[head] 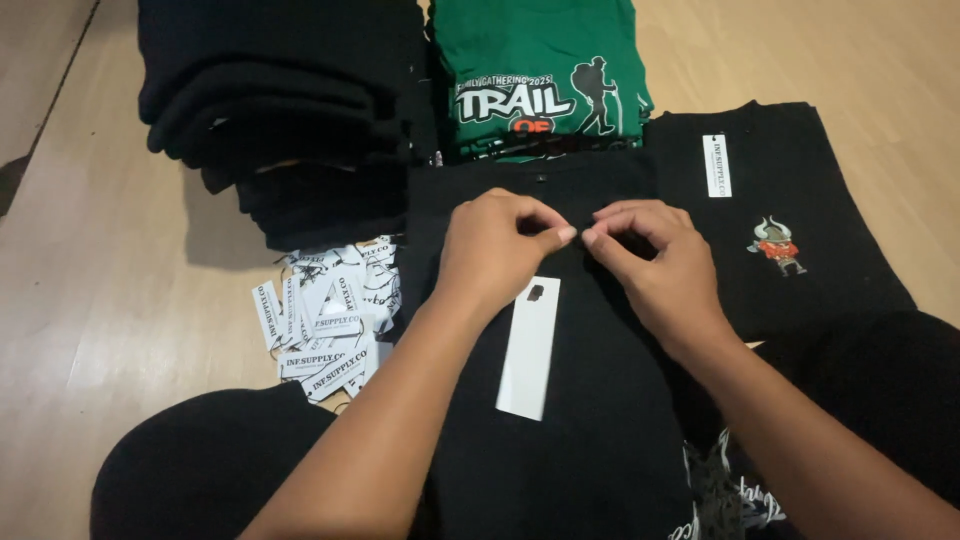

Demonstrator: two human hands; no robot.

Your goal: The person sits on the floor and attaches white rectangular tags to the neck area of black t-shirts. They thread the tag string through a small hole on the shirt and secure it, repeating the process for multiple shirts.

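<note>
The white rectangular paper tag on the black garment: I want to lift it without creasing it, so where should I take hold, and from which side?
Probably the lower short edge of the white rectangular paper tag, approached from below. It lies flat on the black garment, that end is uncovered, and the left hand overlaps its top.

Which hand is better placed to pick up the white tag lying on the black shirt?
Left hand: probably, since the white tag lies just below it; the right hand is further off.

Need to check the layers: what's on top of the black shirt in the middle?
A white tag lies on the black shirt, below both hands pinching near the collar. What they pinch is hidden.
</note>
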